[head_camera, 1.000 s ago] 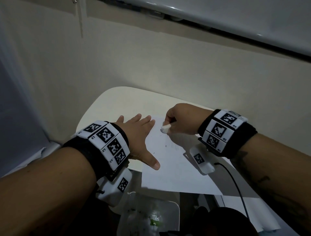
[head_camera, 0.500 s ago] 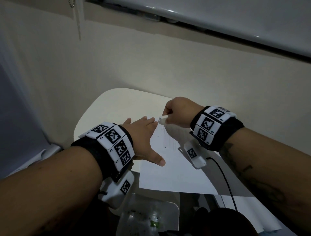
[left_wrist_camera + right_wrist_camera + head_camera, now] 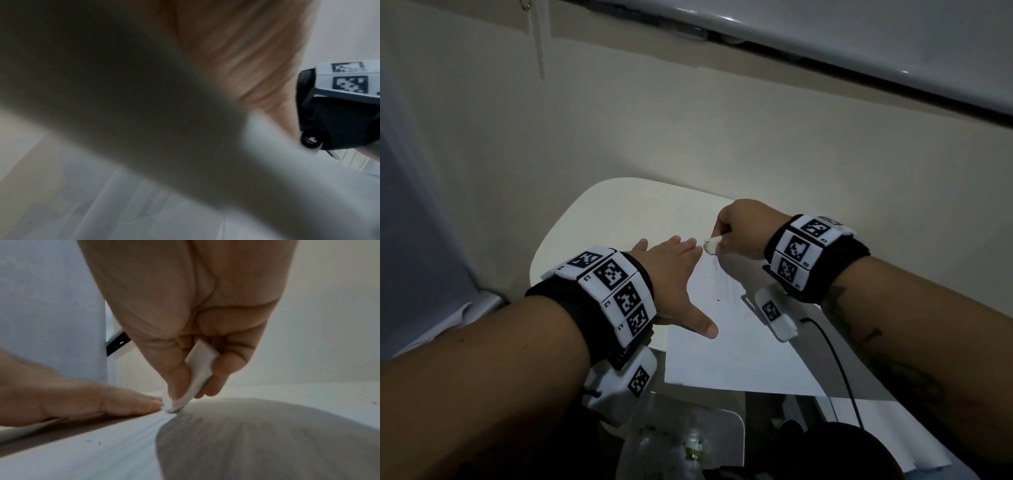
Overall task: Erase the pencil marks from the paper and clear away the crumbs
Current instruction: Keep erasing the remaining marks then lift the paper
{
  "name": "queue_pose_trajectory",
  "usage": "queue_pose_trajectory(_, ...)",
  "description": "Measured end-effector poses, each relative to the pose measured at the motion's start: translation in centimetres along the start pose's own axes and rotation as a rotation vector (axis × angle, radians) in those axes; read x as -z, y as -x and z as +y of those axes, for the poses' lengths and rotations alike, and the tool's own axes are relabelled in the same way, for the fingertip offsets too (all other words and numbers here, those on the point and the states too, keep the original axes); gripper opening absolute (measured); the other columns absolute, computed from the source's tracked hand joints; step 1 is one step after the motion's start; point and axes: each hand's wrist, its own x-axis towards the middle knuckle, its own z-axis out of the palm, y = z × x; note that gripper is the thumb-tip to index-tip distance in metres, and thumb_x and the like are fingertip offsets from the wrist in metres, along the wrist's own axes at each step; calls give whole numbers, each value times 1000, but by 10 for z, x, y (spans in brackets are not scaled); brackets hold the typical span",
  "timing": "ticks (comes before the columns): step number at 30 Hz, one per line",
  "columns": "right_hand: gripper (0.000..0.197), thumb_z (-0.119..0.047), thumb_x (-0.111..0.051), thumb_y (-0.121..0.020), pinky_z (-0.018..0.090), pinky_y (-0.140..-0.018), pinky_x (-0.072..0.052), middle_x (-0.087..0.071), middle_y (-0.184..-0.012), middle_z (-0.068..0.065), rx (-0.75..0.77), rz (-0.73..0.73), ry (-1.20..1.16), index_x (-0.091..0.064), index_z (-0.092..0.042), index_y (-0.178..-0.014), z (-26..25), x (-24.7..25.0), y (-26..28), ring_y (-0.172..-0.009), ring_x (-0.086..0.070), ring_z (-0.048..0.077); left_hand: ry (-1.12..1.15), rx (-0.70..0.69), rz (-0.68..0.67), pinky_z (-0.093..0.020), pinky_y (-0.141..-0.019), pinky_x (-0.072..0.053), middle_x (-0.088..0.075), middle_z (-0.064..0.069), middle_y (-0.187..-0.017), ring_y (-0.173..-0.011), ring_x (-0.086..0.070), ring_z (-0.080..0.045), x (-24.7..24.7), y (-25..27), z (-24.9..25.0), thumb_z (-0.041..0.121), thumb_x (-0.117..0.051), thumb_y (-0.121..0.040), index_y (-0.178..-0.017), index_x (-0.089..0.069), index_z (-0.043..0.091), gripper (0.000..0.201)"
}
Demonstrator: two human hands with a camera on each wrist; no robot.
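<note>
Over the last 1 s we moved the eraser [image 3: 711, 245] from mid-sheet up to the far top-left corner of the paper [image 3: 726, 356], away from us. Its worn tip sat on or just off the sheet edge, right beside the left fingertips [image 3: 690, 245]; in the right wrist view the eraser [image 3: 197, 378] touched down just next to those fingertips [image 3: 144, 402].

Right hand [image 3: 743, 233]: grip tight on the eraser, pinched between thumb and curled fingers, tilted so 1 end met the paper.

Left hand [image 3: 674, 274]: grip flat and spread, fingers straight, holding nothing, pressing the left edge of the sheet down, thumb [image 3: 705, 327] out on the paper. It barely shifted, so the sheet stayed pinned.

Faint pencil streaks [image 3: 722, 284] still showed below the eraser, plus 1 dark speck [image 3: 718, 300] mid-sheet and a few small crumbs [image 3: 92, 441] near the left edge. Our read: the stroke reached the end of its travel, erasing was only partly done, and the crumbs were not yet cleared.

The paper lay on the white worktop [image 3: 599, 219], with its near edge overhanging. A black cable [image 3: 839, 359] ran past the right wrist. The left wrist view was too blurred to use.
</note>
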Motion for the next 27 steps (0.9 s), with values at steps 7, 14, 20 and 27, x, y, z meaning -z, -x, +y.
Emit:
queue_pose_trajectory(7,22,-48,-75,-80,27,-76,-56,-73,-82,-12,80,-257,-22,-73,-28,-88,-4,1,25,-81,-68,8,28,-14,31,-52,-119,3,11,7,-164,-150,11,-15,-4,-4,-3,90,-57,-59,-157,6,26,132)
queue_pose_trajectory(14,25,-41,-72,-86,19,-65,-45,-70,-92,-4,20,-77,-4,-70,-18,-95,-8,-2,9,-86,-64,14,15,-7,39,-52,-120,4,12,8,-164,-150,12,-14,-4,-3,-3,89,-57,-61,-156,7,22,133)
queue_pose_trajectory(20,18,-45,-74,-82,26,-75,-55,-72,-81,-14,90,-308,0,-71,-29,-87,-10,-2,39,-79,-67,5,45,-9,44,-51,-120,5,13,7,-164,-150,14,-13,-8,-8,-6,91,-57,-57,-156,8,25,136)
queue_pose_trajectory(27,26,-45,-74,-82,24,-67,-49,-69,-86,-8,0,-114,-1,-70,-22,-92,-4,-2,8,-81,-64,11,122,-13,81,-50,-121,4,1,4,-165,-150,10,-12,-7,-6,-7,86,-65,-56,-152,22,26,143)
